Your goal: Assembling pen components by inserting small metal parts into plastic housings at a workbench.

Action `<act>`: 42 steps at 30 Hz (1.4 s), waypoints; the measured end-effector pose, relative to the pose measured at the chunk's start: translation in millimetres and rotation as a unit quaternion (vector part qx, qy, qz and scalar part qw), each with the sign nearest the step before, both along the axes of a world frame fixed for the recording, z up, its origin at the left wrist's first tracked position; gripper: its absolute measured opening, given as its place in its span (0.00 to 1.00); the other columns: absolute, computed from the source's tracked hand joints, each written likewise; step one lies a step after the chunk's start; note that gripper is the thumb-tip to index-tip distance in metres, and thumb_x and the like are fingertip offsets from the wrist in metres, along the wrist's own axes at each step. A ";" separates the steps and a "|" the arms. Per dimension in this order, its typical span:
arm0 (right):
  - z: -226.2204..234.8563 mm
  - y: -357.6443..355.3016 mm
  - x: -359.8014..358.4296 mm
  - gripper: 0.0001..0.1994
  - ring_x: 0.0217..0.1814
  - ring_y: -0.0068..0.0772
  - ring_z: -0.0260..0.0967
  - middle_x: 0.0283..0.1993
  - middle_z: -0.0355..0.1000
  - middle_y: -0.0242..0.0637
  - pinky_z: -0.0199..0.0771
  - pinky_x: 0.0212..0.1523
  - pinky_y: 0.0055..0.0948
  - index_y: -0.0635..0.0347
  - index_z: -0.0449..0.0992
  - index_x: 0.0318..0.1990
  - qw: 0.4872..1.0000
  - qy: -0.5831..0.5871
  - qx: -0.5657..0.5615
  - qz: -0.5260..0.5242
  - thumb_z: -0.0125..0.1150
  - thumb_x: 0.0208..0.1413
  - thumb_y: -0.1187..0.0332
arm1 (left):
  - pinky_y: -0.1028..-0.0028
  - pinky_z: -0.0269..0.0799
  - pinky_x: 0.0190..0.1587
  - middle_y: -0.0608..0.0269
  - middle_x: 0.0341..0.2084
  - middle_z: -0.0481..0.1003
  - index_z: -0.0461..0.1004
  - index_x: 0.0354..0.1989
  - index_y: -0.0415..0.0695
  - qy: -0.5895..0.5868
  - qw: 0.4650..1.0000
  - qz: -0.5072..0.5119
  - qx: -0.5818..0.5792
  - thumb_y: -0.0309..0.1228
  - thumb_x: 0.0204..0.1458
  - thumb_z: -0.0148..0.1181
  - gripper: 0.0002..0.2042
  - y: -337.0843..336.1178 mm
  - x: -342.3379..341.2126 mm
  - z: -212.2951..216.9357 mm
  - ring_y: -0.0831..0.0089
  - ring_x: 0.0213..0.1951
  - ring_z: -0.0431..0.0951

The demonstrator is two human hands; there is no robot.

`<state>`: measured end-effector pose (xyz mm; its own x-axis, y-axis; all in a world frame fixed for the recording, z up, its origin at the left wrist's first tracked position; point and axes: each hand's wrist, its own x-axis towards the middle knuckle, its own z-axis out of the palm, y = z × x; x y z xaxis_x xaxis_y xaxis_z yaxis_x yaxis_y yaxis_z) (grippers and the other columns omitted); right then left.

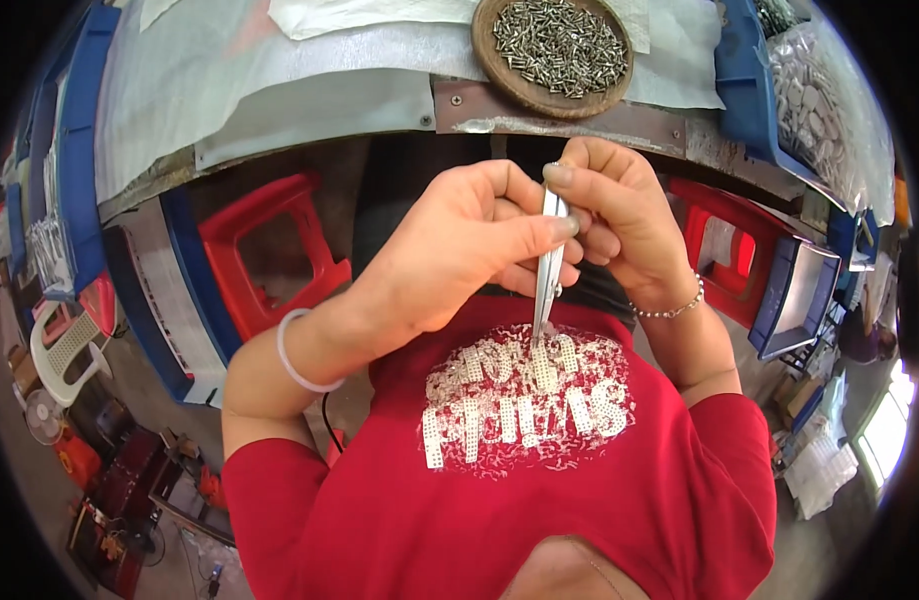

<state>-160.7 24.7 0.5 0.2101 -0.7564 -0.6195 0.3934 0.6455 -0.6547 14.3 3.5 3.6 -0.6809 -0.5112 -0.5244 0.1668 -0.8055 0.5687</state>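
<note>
Both hands pinch shut on slim metal tweezers [549, 262], left hand [459, 250] steadying the shaft, right hand [619, 225] gripping its top, near the screw-filled wooden bowl [551, 50]

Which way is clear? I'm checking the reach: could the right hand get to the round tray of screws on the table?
Probably yes: the right hand is just below the tray of screws with nothing between, though it grips the tweezers.

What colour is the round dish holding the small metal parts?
Brown; the round dish shows best in the head view.
</note>
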 end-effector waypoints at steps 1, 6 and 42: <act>-2.2 -0.5 -1.3 0.08 0.09 0.10 0.52 0.17 0.64 0.26 0.45 0.08 0.13 0.59 0.68 0.24 1.000 -0.015 0.001 -0.005 0.58 0.53 0.70 | 0.72 0.79 0.32 0.51 0.30 0.75 0.66 0.35 0.37 -0.001 1.000 -0.005 0.015 0.24 0.52 0.55 0.06 -2.4 -1.4 -0.2 0.66 0.30 0.79; -1.8 2.8 -3.7 0.09 0.09 0.10 0.51 0.17 0.64 0.25 0.45 0.08 0.13 0.58 0.68 0.23 1.000 -0.012 0.002 -0.007 0.58 0.53 0.70 | 0.71 0.79 0.33 0.50 0.30 0.75 0.67 0.35 0.37 -0.005 0.999 -0.016 0.041 0.25 0.52 0.55 0.06 -2.6 -5.0 -0.9 0.64 0.30 0.79; -13.4 67.3 -106.3 0.14 0.31 0.34 0.69 0.30 0.70 0.40 0.69 0.33 0.29 0.66 0.72 0.37 0.885 0.378 -0.264 -0.066 0.50 0.58 0.61 | 0.83 0.51 0.16 0.61 0.14 0.65 0.68 0.37 0.34 0.104 0.989 -0.105 -0.018 0.36 0.60 0.43 0.15 9.7 -58.2 37.7 0.84 0.11 0.54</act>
<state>-267.0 92.1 -12.9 -0.2245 -0.9694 -0.0990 -0.2365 0.1528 -0.9595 -43.9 13.2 41.4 -0.8654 -0.3630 -0.3456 0.1151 -0.8150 0.5679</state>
